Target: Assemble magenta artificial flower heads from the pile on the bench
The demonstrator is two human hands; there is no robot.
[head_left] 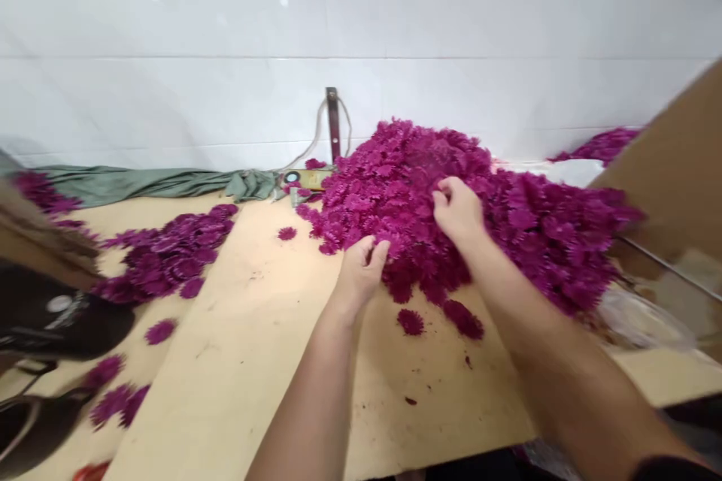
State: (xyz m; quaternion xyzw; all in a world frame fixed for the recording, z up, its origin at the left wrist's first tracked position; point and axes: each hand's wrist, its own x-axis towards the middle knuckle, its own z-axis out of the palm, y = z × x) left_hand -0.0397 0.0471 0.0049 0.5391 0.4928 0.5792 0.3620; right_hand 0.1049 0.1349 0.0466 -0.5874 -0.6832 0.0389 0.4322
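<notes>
A large heap of magenta flower-like pieces lies on the pale tabletop against the wall. My left hand is at the heap's lower left edge, its thumb and fingers curled close together. Over the middle right of the heap is my right hand, also with curled fingers pinched together. Whatever either hand holds is too small or hidden to make out. Two loose pieces, one of them a round magenta piece, lie just below the heap.
More magenta pieces spread on the left, near a black container. Green cloth runs along the wall. A yellow tool lies behind. Cardboard and clear plastic are at the right.
</notes>
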